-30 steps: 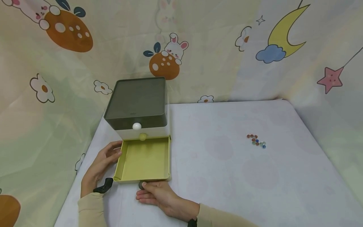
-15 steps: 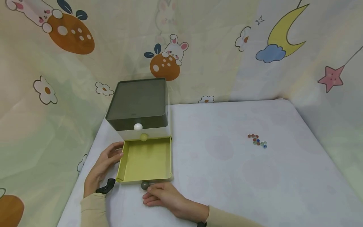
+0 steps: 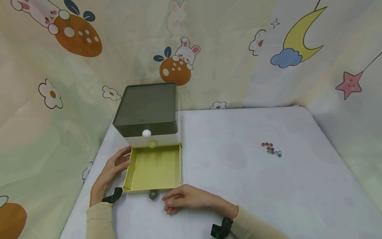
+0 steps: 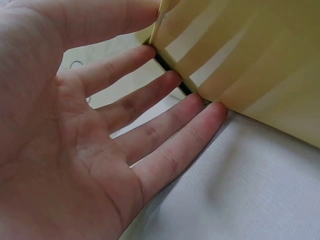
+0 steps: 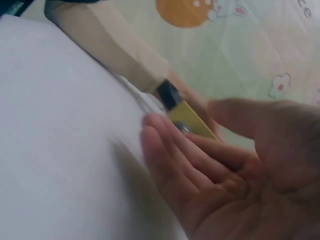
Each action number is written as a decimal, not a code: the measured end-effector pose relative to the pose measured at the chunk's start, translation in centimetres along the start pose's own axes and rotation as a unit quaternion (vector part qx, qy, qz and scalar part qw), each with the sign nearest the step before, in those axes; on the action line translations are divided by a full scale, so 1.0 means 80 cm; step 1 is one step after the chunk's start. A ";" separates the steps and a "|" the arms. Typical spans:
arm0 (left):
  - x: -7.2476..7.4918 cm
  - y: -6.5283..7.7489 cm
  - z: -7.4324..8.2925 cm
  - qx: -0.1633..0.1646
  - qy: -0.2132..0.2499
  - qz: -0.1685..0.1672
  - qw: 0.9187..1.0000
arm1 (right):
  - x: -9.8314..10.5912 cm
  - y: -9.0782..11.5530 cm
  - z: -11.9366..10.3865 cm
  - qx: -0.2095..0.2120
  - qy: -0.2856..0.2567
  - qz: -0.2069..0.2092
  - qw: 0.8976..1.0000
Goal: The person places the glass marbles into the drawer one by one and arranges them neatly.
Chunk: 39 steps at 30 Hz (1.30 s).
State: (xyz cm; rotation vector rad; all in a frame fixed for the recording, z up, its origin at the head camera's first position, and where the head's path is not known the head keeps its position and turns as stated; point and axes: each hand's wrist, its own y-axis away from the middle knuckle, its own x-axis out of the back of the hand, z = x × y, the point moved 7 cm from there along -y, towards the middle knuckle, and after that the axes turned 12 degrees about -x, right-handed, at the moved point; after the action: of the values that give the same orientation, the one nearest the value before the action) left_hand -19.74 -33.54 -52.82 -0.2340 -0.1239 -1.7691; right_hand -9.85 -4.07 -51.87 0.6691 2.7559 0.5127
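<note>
- Drawer: the yellow-green drawer (image 3: 156,169) is standing pulled out from the foot of the cabinet (image 3: 146,103), its dark knob (image 3: 153,195) facing the person.
- Left hand: the left hand (image 3: 108,172) is touching the drawer's left side. In the left wrist view its fingers are lying straight and slightly spread, their tips meeting the side near its lower edge, the thumb extending higher.
- Right hand: the right hand (image 3: 186,198) is hovering just right of the dark knob, a gap showing between them in the head view. Its fingers are bending loosely and pinching nothing; whether it is touching the drawer's front corner cannot be told.
- Surroundings: small beads (image 3: 272,152) are lying clustered on the white cloth (image 3: 229,159), well apart from both hands.
- Step in hand (judgement): the drawer appears to be resting in its drawn-out position, the left hand steadying it.
- Next move (judgement): any reach by the right hand is calling for clearance past the knob and front corner, with the left hand bracing the drawer against shifting.
</note>
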 end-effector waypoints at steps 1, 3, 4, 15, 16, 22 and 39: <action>0.000 0.000 0.000 -0.001 0.001 0.000 1.000 | 0.004 0.003 -0.001 0.000 0.016 -0.014 1.000; 0.000 0.001 0.000 -0.002 0.000 0.000 1.000 | 0.011 0.009 -0.004 -0.003 0.042 -0.040 0.998; 0.000 0.001 0.000 -0.001 -0.002 0.001 1.000 | 0.016 0.012 -0.005 -0.005 0.054 -0.051 0.997; -0.001 -0.002 -0.003 0.010 -0.013 0.010 1.000 | 0.095 0.062 -0.030 0.012 0.129 -0.034 0.991; 0.000 -0.002 -0.003 0.006 -0.012 0.010 1.000 | 0.104 0.068 -0.032 0.012 0.138 -0.020 0.990; 0.001 -0.002 -0.005 -0.011 -0.004 0.010 1.000 | 0.156 0.105 -0.040 0.022 0.162 0.066 0.984; 0.001 0.000 -0.005 -0.003 0.004 0.014 1.000 | 0.256 0.211 -0.017 0.123 0.127 0.352 0.919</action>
State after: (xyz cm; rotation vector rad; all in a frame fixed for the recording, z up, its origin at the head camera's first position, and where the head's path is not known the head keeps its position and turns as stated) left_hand -19.84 -33.74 -53.21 -0.2328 -0.1087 -1.7424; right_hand -21.30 19.45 -47.32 1.7988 2.7688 0.4020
